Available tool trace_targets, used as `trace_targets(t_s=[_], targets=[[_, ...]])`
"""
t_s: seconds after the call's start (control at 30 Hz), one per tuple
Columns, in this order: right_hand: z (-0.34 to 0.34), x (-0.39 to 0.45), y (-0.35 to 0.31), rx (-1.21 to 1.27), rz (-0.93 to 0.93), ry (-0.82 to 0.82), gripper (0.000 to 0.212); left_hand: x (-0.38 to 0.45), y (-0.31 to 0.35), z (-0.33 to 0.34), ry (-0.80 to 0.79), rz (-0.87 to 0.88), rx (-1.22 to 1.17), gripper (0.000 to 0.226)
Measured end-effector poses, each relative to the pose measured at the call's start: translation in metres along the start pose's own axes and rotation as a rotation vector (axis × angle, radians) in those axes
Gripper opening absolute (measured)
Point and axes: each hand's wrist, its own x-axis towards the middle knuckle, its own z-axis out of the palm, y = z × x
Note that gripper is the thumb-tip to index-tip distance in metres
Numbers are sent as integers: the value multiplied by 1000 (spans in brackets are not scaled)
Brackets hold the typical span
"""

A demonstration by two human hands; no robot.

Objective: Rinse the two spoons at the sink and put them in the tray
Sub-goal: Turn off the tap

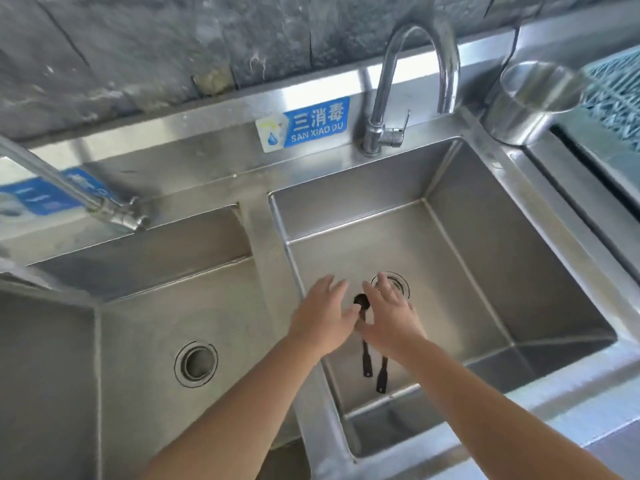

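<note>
Our left hand and right hand, fingers spread loose, are over the two spoons just beside the drain.

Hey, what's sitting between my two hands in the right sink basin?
The two black spoons. The head view shows a dark bowl in the gap between the left hand and right hand, with both handles trailing back toward you.

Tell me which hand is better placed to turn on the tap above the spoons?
Probably the right hand: the tap lever sticks out on that side, straight beyond its fingers. The left hand would have to cross over the spoons.
</note>
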Motion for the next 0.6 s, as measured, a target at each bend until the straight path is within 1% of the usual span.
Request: trace_targets(t_s=[0.07,0.1,0.17,0.23,0.3,0.43,0.53,0.6], targets=[[-13,-15,-33,-73,-86,13,84,-26,-24,-32,79,16,74,68],[-16,-22,-51,-103,-132,16,88,-40,-38,-47,101,-4,96,72],[-17,-33,-90,-151,-224,11,93,-68,-67,-73,118,-80,113,78],[-9,-41,-132,-172,-296,-7,93,-97,-97,-95,129,-165,119,79],[3,-47,-174,-174,-349,-20,89,-125,-128,-115,150,-235,112,77],[25,-54,-251,-127,-429,-52,72,-168,-182,-152,191,-315,128,75],[37,-56,-303,-141,-475,-86,64,-185,-211,-176,205,-322,132,72],[43,-55,-332,-151,-467,-93,61,-189,-227,-187,195,-302,146,68]])
